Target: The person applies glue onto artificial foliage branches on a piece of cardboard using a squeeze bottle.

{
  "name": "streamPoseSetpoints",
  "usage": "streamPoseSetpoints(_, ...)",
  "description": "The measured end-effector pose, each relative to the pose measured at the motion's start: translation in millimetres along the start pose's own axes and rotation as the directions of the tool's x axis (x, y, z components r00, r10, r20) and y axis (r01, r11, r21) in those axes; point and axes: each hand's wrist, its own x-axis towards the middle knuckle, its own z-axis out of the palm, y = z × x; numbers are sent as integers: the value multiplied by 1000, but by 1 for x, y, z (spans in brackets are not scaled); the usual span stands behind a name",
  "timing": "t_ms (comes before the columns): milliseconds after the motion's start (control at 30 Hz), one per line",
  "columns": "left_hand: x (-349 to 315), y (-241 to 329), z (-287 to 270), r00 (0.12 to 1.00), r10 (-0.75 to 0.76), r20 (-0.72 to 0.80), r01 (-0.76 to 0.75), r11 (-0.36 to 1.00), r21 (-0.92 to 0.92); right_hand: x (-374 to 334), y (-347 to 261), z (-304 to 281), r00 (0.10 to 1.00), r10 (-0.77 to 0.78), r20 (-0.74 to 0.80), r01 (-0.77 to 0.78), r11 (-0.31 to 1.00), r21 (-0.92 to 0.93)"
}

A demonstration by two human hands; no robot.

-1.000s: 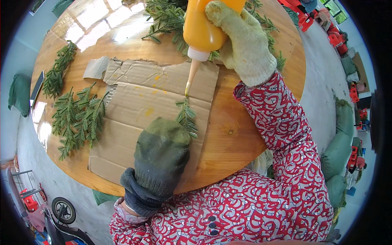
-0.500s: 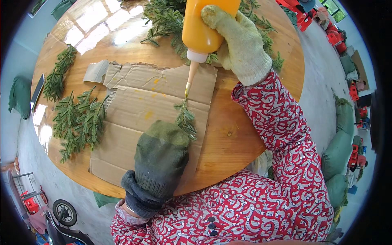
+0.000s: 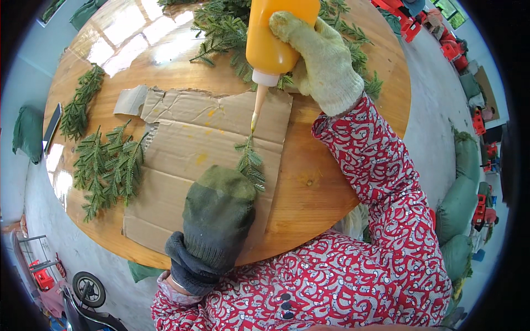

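My right hand (image 3: 326, 63), in a pale yellow-green knit glove, grips an orange squeeze bottle (image 3: 274, 47) tipped nozzle-down. The long beige nozzle (image 3: 258, 109) meets the upper, stem end of a small green fir sprig (image 3: 251, 161). Closed around that sprig is my left hand (image 3: 220, 207), in a dark grey-green glove; its fingertips are mostly hidden beneath the glove's back. Both hands work over a torn sheet of brown cardboard (image 3: 171, 182) marked with orange-yellow smears.
The cardboard lies on a round wooden table (image 3: 309, 215). More fir cuttings (image 3: 107, 168) lie at its left, with another bunch (image 3: 83, 102) farther back and a larger heap (image 3: 221, 27) at the far side. A dark flat device (image 3: 53, 127) rests at the left edge.
The bottle and my right hand have shifted very slightly. The nozzle stays at the sprig's stem, and my left hand keeps nearly the same place.
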Motion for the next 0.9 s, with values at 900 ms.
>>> streamPoseSetpoints(900, 28, -12, 19, 994, -98, -47, 108, 921, 374, 11, 3, -5, 992, -128, 4, 127, 991, 46)
